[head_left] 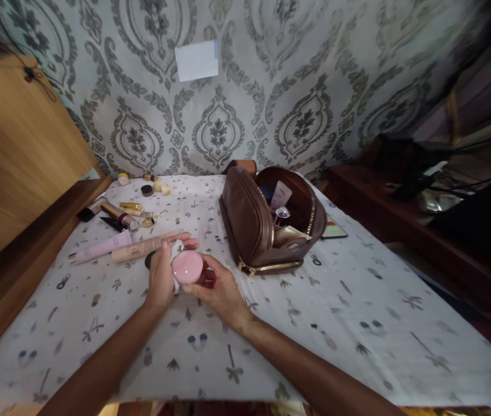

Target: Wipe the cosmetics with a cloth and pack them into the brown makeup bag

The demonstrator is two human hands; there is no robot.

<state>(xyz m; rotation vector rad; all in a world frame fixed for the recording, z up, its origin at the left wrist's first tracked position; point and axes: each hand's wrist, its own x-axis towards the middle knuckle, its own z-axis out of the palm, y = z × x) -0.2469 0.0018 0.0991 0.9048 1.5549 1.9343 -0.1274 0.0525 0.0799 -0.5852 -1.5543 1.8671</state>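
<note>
My right hand (223, 292) grips a round pink cosmetic jar (187, 267) by its side, with the glossy lid facing me. Against the jar's left side, my left hand (161, 280) holds a crumpled white tissue (177, 248), most of it hidden by the hand and jar. A dark green round thing (148, 260) shows partly behind my left hand. Just beyond lie a beige tube (135, 249) and a lilac tube (101, 247). To the right stands a brown makeup bag (245, 219), unzipped, with a white-pink packet (280, 195) and other items inside.
Several small cosmetics, among them a gold tube (130, 205) and a dark round pot (147, 190), lie at the table's back left. A wooden panel (24, 150) borders the left side. Behind the bag's right side lies a flat card-like thing (334, 231). A patterned wall rises behind.
</note>
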